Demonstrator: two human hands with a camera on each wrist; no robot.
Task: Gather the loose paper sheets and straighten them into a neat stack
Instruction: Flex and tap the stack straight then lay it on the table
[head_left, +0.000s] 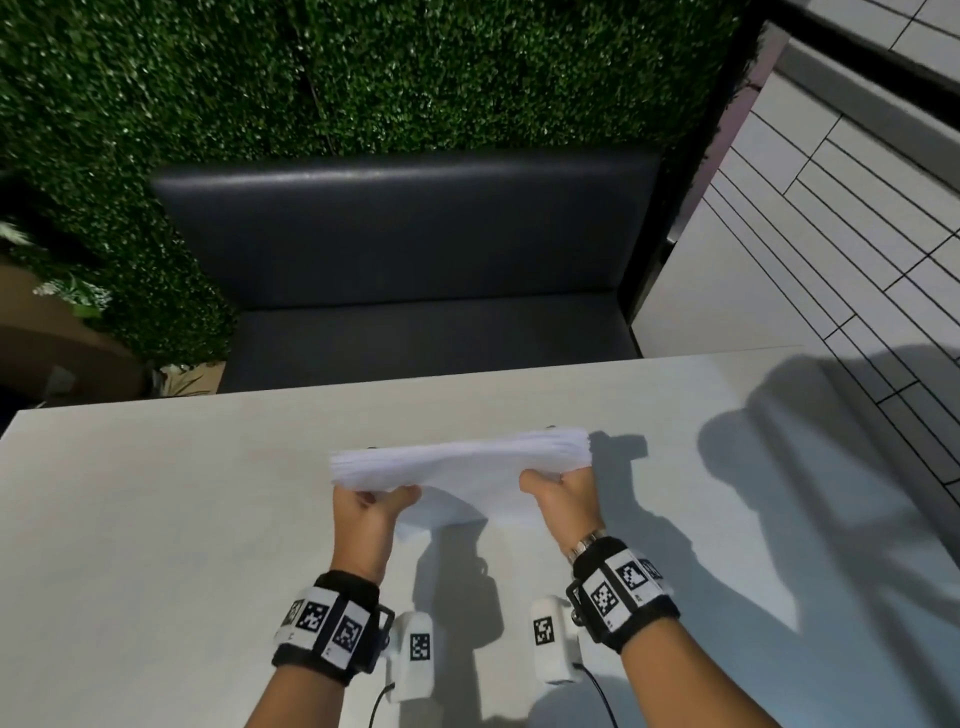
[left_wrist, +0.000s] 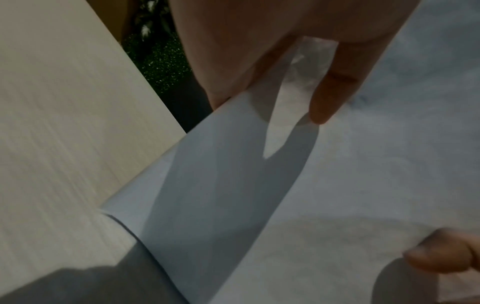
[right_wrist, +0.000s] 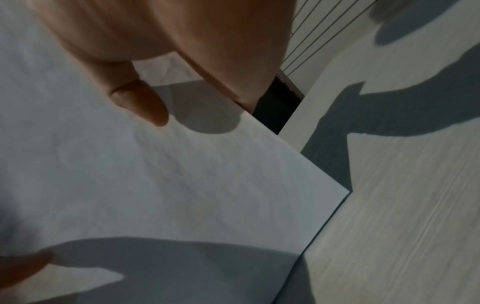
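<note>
Sheaf of thin white paper sheets (head_left: 462, 462) held on edge between both hands, lower long edge on or just above the pale wood-grain surface (head_left: 156, 519); contact not resolvable. Left hand (head_left: 370, 506) and right hand (head_left: 558, 491) each pinch a short side, thumbs on the near face. Judged light, limp and slippery between sheets: the middle bows, so grip the sides loosely.

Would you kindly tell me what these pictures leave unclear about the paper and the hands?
- Sheet count: head view, the stack's edges are too fine and blurred.
- Fingers behind the stack: head view, the paper hides them on the left hand and the right hand.
- Bottom edge on the table: head view, hidden by the hands.
</note>
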